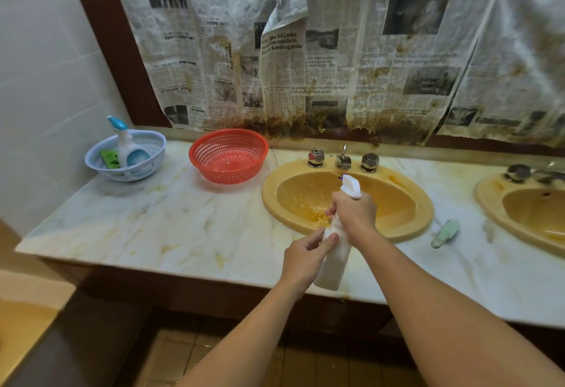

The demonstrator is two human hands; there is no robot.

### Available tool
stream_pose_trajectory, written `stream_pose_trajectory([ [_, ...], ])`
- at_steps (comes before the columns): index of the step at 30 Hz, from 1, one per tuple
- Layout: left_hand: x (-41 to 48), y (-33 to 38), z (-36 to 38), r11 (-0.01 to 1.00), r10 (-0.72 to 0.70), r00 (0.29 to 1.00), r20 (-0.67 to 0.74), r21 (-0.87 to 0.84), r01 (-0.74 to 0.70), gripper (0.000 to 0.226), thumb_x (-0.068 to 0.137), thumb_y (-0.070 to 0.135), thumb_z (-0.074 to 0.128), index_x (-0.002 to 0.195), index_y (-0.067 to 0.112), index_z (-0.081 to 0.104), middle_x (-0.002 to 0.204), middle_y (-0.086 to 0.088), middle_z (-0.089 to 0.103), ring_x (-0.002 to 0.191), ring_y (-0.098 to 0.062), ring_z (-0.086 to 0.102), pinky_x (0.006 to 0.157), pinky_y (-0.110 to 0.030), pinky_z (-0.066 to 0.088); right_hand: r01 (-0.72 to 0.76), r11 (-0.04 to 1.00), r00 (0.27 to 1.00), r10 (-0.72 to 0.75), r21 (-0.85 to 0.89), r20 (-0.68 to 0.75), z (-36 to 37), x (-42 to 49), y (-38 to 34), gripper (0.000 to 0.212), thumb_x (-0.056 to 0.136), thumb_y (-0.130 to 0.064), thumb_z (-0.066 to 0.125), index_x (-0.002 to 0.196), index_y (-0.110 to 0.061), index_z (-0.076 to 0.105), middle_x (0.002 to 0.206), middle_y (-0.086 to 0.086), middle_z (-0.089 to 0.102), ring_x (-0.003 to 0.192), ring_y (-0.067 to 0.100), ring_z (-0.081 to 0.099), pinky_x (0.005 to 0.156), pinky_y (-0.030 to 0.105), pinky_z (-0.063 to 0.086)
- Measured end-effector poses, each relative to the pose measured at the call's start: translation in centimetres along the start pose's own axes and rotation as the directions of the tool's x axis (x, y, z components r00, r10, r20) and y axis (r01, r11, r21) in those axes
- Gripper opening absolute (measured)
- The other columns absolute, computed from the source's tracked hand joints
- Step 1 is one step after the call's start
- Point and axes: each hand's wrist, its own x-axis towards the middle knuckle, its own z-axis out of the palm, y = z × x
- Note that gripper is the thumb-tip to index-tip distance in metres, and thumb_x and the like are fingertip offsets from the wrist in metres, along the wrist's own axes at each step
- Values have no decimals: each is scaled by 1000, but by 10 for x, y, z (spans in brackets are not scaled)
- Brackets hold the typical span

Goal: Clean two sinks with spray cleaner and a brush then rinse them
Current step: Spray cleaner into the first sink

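spray cleaner bottle (334, 261), white, held tilted above the near rim of the left yellow sink (275, 200), right hand (354, 212) fingers curled round its neck, left hand (305, 252) fingers pinching its body; step judged: spraying; next calls for nozzle aimed into basin, trigger squeezed.

Only one view, worn on the head, wide-angle. Looks forward and down onto the sink (425, 217), nearly square to it and close in front of it. Takes in the surface (171, 221) far to the left of the sink, cuts a second sink (489, 200) at the right edge, and reaches the newspaper (330, 59) behind the sink.
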Motion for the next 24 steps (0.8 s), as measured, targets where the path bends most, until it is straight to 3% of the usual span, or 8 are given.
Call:
stream_pose_trajectory([
  [3,1,1,7,1000,-5,1000,6,4,5,60,87,58,71,140,32,60,137,16,62,117,4,56,109,-29,45,5,1000,1000,-5,-30,-5,-8,-1,-3,13,66,-11,58,71,-6,68,60,4,72,78,26,72,81,47,59],
  [7,3,1,16,1000,1,1000,11,30,-2,58,87,58,71,138,32,62,134,17,64,123,1,57,109,-28,45,6,1000,1000,-6,10,-13,-18,0,1,20,59,-19,57,72,-10,71,66,3,74,78,26,73,81,49,59],
  [11,5,0,24,998,1,1000,23,61,-3,60,85,62,70,137,34,62,133,18,64,121,3,57,110,-29,45,7,999,998,-4,46,-59,-27,2,4,11,62,-18,57,61,-12,66,66,4,73,75,27,74,78,47,60],
  [15,7,-2,36,997,-11,999,51,81,7,61,85,63,70,138,35,61,135,18,63,122,3,56,111,-35,45,-38,999,992,39,14,-120,-38,3,5,15,72,-12,57,67,-3,68,59,5,71,61,19,65,61,29,49],
  [17,7,-2,42,996,-12,998,61,87,6,61,86,63,68,139,34,60,136,18,62,123,2,56,111,-34,45,-50,999,989,52,20,-140,-42,5,8,17,73,-12,56,72,-2,70,59,2,71,62,15,66,65,30,52],
  [21,10,0,54,994,-26,997,78,108,17,54,88,59,68,136,34,62,133,21,63,124,1,56,111,-31,44,-73,996,981,82,56,-178,-56,12,14,16,69,-16,57,72,-8,70,59,-2,71,76,25,72,78,44,59],
  [24,11,0,65,993,-28,993,118,118,14,49,90,57,68,134,36,64,129,24,65,120,4,57,110,-33,45,-95,995,975,98,23,-199,-68,13,15,16,70,-15,58,73,-6,71,57,-2,70,80,24,68,73,36,55],
])
